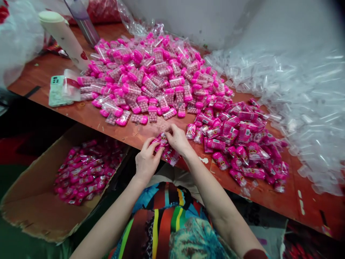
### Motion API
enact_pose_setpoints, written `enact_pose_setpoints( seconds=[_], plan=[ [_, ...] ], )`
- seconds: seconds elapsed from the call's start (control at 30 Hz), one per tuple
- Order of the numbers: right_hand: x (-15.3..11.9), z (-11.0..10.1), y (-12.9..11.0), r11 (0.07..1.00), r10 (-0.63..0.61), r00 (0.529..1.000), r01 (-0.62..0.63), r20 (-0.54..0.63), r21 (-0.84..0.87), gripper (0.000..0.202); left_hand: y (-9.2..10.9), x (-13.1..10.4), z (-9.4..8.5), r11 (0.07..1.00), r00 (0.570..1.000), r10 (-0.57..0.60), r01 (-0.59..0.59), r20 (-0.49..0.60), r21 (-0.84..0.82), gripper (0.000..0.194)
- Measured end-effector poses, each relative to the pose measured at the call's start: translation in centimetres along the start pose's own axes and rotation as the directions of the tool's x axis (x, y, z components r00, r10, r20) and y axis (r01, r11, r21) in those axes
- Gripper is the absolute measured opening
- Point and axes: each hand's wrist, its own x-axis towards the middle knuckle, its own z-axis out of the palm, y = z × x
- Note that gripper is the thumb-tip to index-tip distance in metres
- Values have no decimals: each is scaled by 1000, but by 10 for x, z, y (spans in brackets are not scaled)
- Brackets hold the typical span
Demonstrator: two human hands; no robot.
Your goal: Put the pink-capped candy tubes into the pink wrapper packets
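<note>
Just over the table's front edge, a pink printed wrapper (170,154) is held between my two hands. My left hand (147,158) pinches its left side with thumb and fingers. The fingers of my right hand (176,138) are closed on its upper right part. Beyond my hands lies a big heap of clear containers with pink caps and small pink balls (159,79). To the right is a pile of pink wrapped packs (242,140).
An open cardboard box (35,212) with pink wrapped packs stands below the table (291,180) at the left. A phone (57,90), a pale tumbler (63,39) and a metal bottle (84,27) stand back left. Clear empty containers (304,108) cover the right side.
</note>
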Motion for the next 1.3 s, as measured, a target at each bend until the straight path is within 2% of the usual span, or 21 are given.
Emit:
enact_pose_setpoints(
  seconds=[0.1, 0.23, 0.3, 0.4, 0.53, 0.6, 0.63, 0.67, 0.73, 0.8, 0.83, 0.87, 0.9, 0.93, 1.0, 1.07, 1.1, 1.13, 1.2, 1.23, 1.3],
  plan=[
    [-4, 2, 2, 987, -74, 997, 78, -30, 139, 19, -3, -2, 0, 1000, 1000, 13, -13, -10, 8, 24],
    [-7, -1, 0, 972, -164, 978, 182, -131, 145, 25, -4, -3, -2, 997, 999, 49, -48, -8, 63, 24],
    [-5, -8, 0, 972, -128, 966, 167, -223, 165, 25, -5, -3, -3, 996, 999, 52, -52, -4, 71, 23],
    [1, -23, 3, 944, 4, 952, 97, -305, 316, 21, -4, -1, -6, 997, 999, 42, -43, 13, 61, 23],
    [-3, -37, 4, 806, 138, 965, 21, -222, 591, 24, 7, 8, -15, 999, 999, -47, 46, -23, -12, 34],
    [-14, -33, 2, 741, 173, 967, -5, -184, 672, 26, 18, 13, -16, 979, 993, -113, 109, -16, -175, 38],
    [-20, -29, 1, 723, 190, 964, -10, -185, 691, 26, 24, 15, -14, 943, 988, -148, 151, 32, -295, 39],
    [-27, -25, 1, 716, 204, 959, -9, -197, 698, 26, 30, 16, -12, 881, 977, -184, 213, 110, -423, 39],
    [-43, -17, 0, 732, 227, 944, -3, -239, 681, 25, 39, 16, -5, 697, 923, -243, 381, 299, -607, 38],
    [-59, -16, 1, 797, 207, 943, -8, -261, 604, 25, 42, 12, 2, 552, 865, -293, 501, 407, -667, 33],
    [-67, -20, 2, 852, 172, 947, -5, -270, 524, 25, 42, 10, 4, 535, 854, -311, 520, 417, -666, 30],
    [-75, -25, 2, 910, 118, 952, 9, -282, 415, 27, 42, 7, 5, 564, 860, -311, 510, 404, -649, 27],
    [-83, -33, 2, 957, 46, 957, 40, -286, 288, 30, 42, 4, 4, 637, 880, -285, 471, 381, -610, 23],
    [-90, -42, 2, 983, -39, 962, 85, -272, 160, 34, 43, 2, 2, 737, 903, -227, 404, 364, -542, 19],
    [-103, -58, 1, 982, -189, 971, 188, -145, -17, 42, 46, -2, -5, 916, 925, -62, 202, 376, -346, 15],
    [-112, -70, 2, 963, -252, 968, 253, 22, -92, 38, 52, -4, -10, 977, 903, 71, 23, 424, -211, 17],
    [-115, -73, 4, 962, -247, 967, 252, 56, -107, 31, 56, -4, -12, 981, 894, 99, -14, 437, -195, 17],
    [-118, -74, 6, 968, -223, 974, 227, 45, -105, 24, 58, -3, -13, 977, 896, 102, -10, 432, -211, 16],
    [-121, -71, 11, 992, -123, 991, 123, -56, -15, 15, 62, -3, -11, 942, 916, 40, 99, 400, -322, 12],
    [-121, -67, 13, 996, -43, 994, 51, -99, 77, 13, 64, -2, -10, 895, 914, -11, 189, 405, -404, 11],
    [-121, -57, 16, 950, 138, 985, -102, -106, 295, 16, 65, -2, -5, 734, 871, -109, 396, 480, -551, 15]
  ],
)
